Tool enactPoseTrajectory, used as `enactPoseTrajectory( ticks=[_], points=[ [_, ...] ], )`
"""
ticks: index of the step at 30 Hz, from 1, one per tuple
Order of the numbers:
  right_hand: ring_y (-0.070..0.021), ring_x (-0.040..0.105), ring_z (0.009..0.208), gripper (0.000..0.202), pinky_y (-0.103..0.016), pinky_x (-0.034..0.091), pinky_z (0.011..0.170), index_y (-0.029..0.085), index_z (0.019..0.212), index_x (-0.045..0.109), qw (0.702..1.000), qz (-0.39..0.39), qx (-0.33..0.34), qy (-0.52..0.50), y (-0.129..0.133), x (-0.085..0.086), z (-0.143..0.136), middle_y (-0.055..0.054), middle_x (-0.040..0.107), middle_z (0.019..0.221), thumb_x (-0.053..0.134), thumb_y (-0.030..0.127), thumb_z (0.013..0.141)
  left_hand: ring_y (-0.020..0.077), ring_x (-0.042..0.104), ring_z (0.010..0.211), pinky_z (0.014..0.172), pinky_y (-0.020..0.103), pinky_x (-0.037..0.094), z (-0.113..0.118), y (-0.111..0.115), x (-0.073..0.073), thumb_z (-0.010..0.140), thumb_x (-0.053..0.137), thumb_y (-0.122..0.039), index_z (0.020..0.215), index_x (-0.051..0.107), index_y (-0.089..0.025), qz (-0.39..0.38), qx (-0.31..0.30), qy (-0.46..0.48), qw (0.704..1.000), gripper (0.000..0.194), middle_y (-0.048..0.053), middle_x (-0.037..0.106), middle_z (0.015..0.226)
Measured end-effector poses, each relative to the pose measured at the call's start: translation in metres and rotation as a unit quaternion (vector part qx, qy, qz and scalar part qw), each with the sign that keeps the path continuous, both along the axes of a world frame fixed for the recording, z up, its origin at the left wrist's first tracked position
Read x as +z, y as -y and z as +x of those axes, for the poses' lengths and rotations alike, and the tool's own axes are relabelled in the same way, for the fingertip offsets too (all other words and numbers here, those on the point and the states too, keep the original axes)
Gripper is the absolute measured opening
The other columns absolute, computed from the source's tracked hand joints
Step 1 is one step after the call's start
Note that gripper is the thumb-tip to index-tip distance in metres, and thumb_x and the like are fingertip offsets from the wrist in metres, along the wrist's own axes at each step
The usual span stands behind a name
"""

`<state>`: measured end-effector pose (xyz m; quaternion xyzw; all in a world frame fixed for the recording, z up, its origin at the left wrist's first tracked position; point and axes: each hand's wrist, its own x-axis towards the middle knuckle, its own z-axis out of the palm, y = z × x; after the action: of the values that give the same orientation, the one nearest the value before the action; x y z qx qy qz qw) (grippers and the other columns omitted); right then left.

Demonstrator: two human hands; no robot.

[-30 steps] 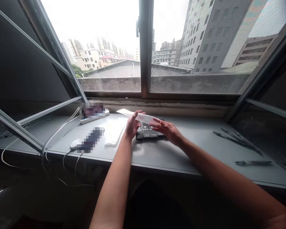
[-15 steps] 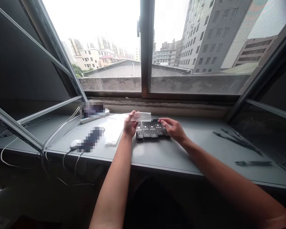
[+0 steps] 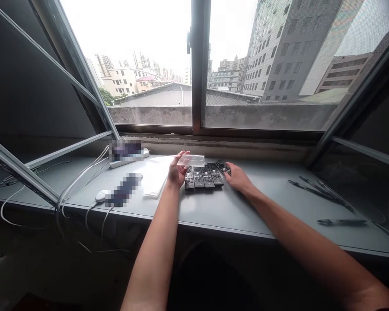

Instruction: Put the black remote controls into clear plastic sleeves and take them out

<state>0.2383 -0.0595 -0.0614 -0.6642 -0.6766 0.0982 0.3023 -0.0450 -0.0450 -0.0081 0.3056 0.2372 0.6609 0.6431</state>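
My left hand [image 3: 177, 169] is closed on a clear plastic sleeve [image 3: 193, 160], holding it level above the left end of a row of remotes. Several black remote controls [image 3: 203, 176] lie side by side on the table below. At the row's right end my right hand [image 3: 236, 176] grips another black remote control [image 3: 222, 166], which is turned at an angle to the others. Its lower part is hidden by my fingers. Just left of my left wrist lies a stack of white plastic sleeves [image 3: 154, 181].
A blurred dark object [image 3: 123, 190] and a white round device [image 3: 100, 196] with cables sit at left, a white power strip [image 3: 129, 159] behind them. Dark thin tools [image 3: 320, 192] and a pen [image 3: 342, 222] lie at right. Metal frame bars [image 3: 68, 149] stand at the left side.
My right hand has closed around the rightmost remote control and turned it away from the row. My left hand still holds the plastic sleeve in nearly the same place.
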Motion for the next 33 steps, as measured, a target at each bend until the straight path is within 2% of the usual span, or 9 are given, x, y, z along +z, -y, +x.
enactPoseTrajectory(
  ticks=[2, 5, 8, 11, 15, 18, 23, 29, 33],
  points=[
    [-0.0393, 0.064, 0.135, 0.061, -0.051, 0.046, 0.119, 0.012, 0.158, 0.056, 1.0, 0.003, -0.018, -0.02, -0.001, 0.003, 0.002, -0.023, 0.069, 0.144, 0.064, 0.023, 0.098, 0.0116, 0.073, 0.083, 0.047, 0.015, 0.047, 0.0, -0.002, -0.001, 0.091, 0.08, -0.029, 0.113, 0.075, -0.019, -0.004, 0.0, 0.003, 1.0, 0.025, 0.011, 0.077, 0.135],
    [-0.0367, 0.067, 0.128, 0.056, -0.048, 0.05, 0.113, 0.013, 0.149, 0.062, 0.99, 0.023, -0.04, -0.135, 0.001, 0.01, 0.0, -0.022, 0.071, 0.136, 0.069, 0.024, 0.095, 0.0118, 0.073, 0.082, 0.048, 0.015, 0.047, -0.001, -0.005, -0.004, 0.09, 0.081, -0.03, 0.113, 0.075, -0.018, -0.005, -0.001, 0.002, 1.0, 0.027, 0.012, 0.077, 0.135],
    [-0.0258, 0.074, 0.093, 0.034, -0.038, 0.06, 0.084, 0.019, 0.131, 0.069, 0.967, 0.002, -0.002, -0.254, 0.007, 0.02, -0.008, -0.013, 0.076, 0.113, 0.066, 0.034, 0.1, 0.0115, 0.072, 0.08, 0.048, 0.016, 0.047, -0.001, -0.007, -0.006, 0.089, 0.081, -0.03, 0.113, 0.074, -0.018, -0.006, 0.003, 0.004, 1.0, 0.027, 0.012, 0.077, 0.133],
    [-0.0204, 0.071, 0.075, 0.025, -0.028, 0.052, 0.057, 0.021, 0.122, 0.063, 0.851, -0.026, 0.099, -0.515, 0.016, 0.03, -0.02, -0.01, 0.076, 0.107, 0.069, 0.032, 0.099, 0.0116, 0.073, 0.08, 0.048, 0.016, 0.047, -0.001, -0.008, -0.007, 0.091, 0.079, -0.028, 0.113, 0.074, -0.017, -0.011, 0.008, 0.01, 1.0, 0.025, 0.012, 0.078, 0.132],
    [-0.0174, 0.065, 0.07, 0.009, -0.025, 0.047, 0.047, 0.02, 0.106, 0.063, 0.724, -0.101, 0.179, -0.658, 0.027, 0.041, -0.032, -0.013, 0.077, 0.108, 0.06, 0.028, 0.104, 0.0128, 0.075, 0.086, 0.056, 0.016, 0.054, 0.0, -0.011, -0.007, 0.093, 0.078, -0.026, 0.115, 0.073, -0.018, -0.018, 0.019, 0.023, 0.999, 0.024, 0.011, 0.077, 0.134],
    [-0.0169, 0.06, 0.064, 0.033, -0.026, 0.048, 0.045, 0.017, 0.108, 0.065, 0.663, -0.169, 0.194, -0.703, 0.031, 0.044, -0.037, -0.014, 0.076, 0.101, 0.042, 0.04, 0.113, 0.013, 0.076, 0.086, 0.058, 0.018, 0.058, 0.001, -0.014, -0.008, 0.098, 0.075, -0.031, 0.115, 0.072, -0.019, -0.016, 0.036, 0.038, 0.999, 0.021, 0.01, 0.076, 0.138],
    [-0.0144, 0.054, 0.058, 0.031, -0.024, 0.048, 0.043, 0.014, 0.123, 0.067, 0.592, -0.213, 0.226, -0.744, 0.034, 0.048, -0.039, -0.009, 0.071, 0.09, 0.043, 0.028, 0.109, 0.0118, 0.075, 0.081, 0.057, 0.017, 0.061, 0.001, -0.017, -0.01, 0.102, 0.071, -0.03, 0.117, 0.069, -0.022, -0.017, 0.059, 0.041, 0.997, 0.017, 0.006, 0.074, 0.143],
    [-0.0127, 0.059, 0.064, 0.029, -0.02, 0.053, 0.047, 0.015, 0.13, 0.066, 0.533, -0.223, 0.244, -0.779, 0.04, 0.056, -0.038, -0.006, 0.069, 0.092, 0.053, 0.031, 0.11, 0.0139, 0.078, 0.085, 0.062, 0.019, 0.065, 0.001, -0.013, -0.006, 0.102, 0.072, -0.031, 0.116, 0.068, -0.021, -0.029, 0.052, 0.045, 0.997, 0.018, 0.009, 0.076, 0.138],
    [-0.0144, 0.07, 0.075, 0.024, -0.018, 0.057, 0.049, 0.017, 0.131, 0.065, 0.548, -0.233, 0.21, -0.775, 0.043, 0.058, -0.038, -0.006, 0.072, 0.093, 0.059, 0.029, 0.111, 0.0139, 0.078, 0.082, 0.06, 0.019, 0.064, 0.002, -0.012, -0.006, 0.102, 0.071, -0.031, 0.117, 0.069, -0.021, -0.036, 0.045, 0.049, 0.997, 0.019, 0.009, 0.077, 0.133]
  ],
)
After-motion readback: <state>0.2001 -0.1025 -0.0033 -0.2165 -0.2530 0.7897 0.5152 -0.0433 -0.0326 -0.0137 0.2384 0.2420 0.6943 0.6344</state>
